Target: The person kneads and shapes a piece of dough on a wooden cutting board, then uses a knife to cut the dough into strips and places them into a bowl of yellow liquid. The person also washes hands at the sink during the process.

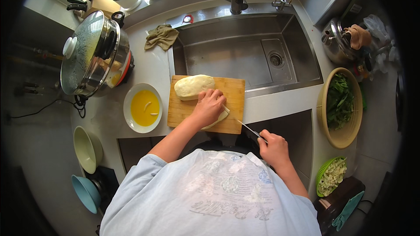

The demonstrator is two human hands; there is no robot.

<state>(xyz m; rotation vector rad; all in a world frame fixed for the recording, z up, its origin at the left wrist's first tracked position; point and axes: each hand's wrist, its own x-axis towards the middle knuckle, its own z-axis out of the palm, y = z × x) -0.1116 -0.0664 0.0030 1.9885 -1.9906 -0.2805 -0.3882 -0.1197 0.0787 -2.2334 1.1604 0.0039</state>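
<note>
A wooden cutting board (pixel 237 89) lies across the front rim of the sink and the counter. On its far left side rests a thick oblong block of pale dough (pixel 194 84). My left hand (pixel 211 105) is over a narrower strip of dough (pixel 224 114) near the board's front edge, with its fingers curled down on it. The strip is partly hidden by that hand. My right hand (pixel 275 146) grips a knife (pixel 246 127) by its handle, off the board's right front corner. Its thin blade points towards the board, apart from the dough.
Left of the board stands a white bowl (pixel 127 115) of yellow liquid with pale pieces. Beyond it is a lidded steamer pot (pixel 86 55). The steel sink (pixel 223 55) lies ahead. A basket (pixel 344 140) of leafy greens and a green basket (pixel 319 177) of chopped vegetable stand right.
</note>
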